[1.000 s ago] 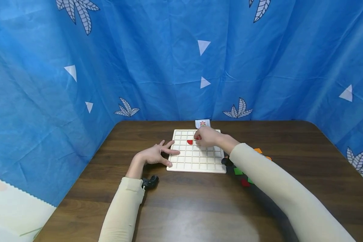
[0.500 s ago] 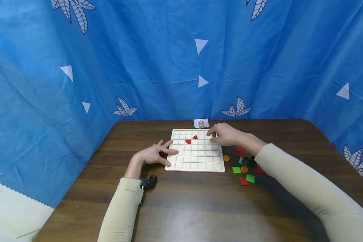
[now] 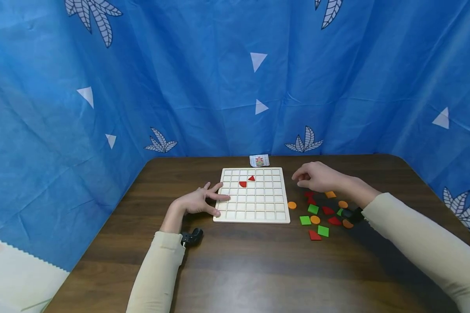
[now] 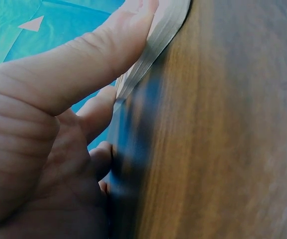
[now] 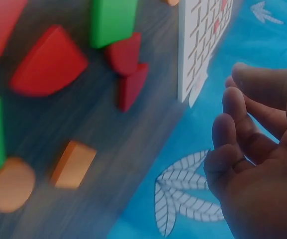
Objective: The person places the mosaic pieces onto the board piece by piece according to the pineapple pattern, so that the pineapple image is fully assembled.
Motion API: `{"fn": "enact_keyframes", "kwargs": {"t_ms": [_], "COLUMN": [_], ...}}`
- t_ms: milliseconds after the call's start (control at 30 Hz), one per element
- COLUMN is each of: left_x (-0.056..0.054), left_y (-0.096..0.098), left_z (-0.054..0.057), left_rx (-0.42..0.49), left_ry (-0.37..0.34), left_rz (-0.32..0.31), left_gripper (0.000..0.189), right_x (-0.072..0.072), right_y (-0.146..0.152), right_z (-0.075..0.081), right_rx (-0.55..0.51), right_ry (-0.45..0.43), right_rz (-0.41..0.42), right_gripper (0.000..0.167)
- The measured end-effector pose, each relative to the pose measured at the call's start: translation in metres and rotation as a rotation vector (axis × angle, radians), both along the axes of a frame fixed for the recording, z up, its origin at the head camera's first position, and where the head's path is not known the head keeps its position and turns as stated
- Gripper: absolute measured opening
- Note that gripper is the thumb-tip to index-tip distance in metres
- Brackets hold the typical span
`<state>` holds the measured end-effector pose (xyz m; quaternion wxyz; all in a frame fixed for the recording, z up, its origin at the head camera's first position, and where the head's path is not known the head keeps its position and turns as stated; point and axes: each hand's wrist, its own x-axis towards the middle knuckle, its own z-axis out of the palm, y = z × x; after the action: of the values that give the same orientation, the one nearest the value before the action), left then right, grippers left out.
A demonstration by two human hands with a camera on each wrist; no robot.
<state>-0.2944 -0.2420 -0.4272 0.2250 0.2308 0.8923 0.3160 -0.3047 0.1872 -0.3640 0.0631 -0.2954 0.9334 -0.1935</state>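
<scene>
A pale wooden grid board (image 3: 255, 203) lies on the table. My left hand (image 3: 196, 201) spreads its fingers over the board's left edge; in the left wrist view the thumb (image 4: 118, 42) presses along the board's rim (image 4: 158, 45). Two red pieces sit in grid cells: a quarter circle (image 3: 243, 184) and, up and right of it, a triangular one (image 3: 252, 178). My right hand (image 3: 319, 177) hovers right of the board, fingers loosely bent and nothing between them. Below it several loose pieces are scattered, among them red quarter circles (image 5: 48, 64) and green squares (image 3: 323, 231).
Behind the board lies a small printed card (image 3: 259, 161) with a coloured figure on a grid. Orange discs (image 3: 292, 205) and an orange square (image 5: 73, 164) lie among the loose pieces. A blue patterned curtain (image 3: 219, 87) hangs behind the brown table (image 3: 235, 269).
My right hand has let go of the red triangular piece in a grid cell and moved off to the right, uncovering the loose pieces. The left hand has stayed at the board's edge.
</scene>
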Motion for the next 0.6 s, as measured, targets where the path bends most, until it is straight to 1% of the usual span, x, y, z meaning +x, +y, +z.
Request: {"fn": "enact_keyframes", "kwargs": {"t_ms": [133, 300, 433, 600], "left_x": [0.000, 0.001, 0.001, 0.001], "left_y": [0.000, 0.000, 0.001, 0.000], "left_z": [0.001, 0.002, 0.002, 0.002], "left_rx": [0.004, -0.006, -0.004, -0.003], "left_ry": [-0.003, -0.008, -0.012, -0.015], "left_rz": [0.010, 0.022, 0.023, 0.027], "left_gripper": [0.064, 0.064, 0.064, 0.064], "right_x": [0.006, 0.013, 0.020, 0.023], "right_y": [0.014, 0.030, 0.042, 0.058], "right_z": [0.003, 0.004, 0.001, -0.010], "right_rx": [-0.006, -0.018, -0.021, -0.033], "right_ry": [-0.037, -0.053, -0.064, -0.069], "right_rz": [-0.019, -0.017, -0.023, -0.042], "right_gripper": [0.023, 0.025, 0.028, 0.029]}}
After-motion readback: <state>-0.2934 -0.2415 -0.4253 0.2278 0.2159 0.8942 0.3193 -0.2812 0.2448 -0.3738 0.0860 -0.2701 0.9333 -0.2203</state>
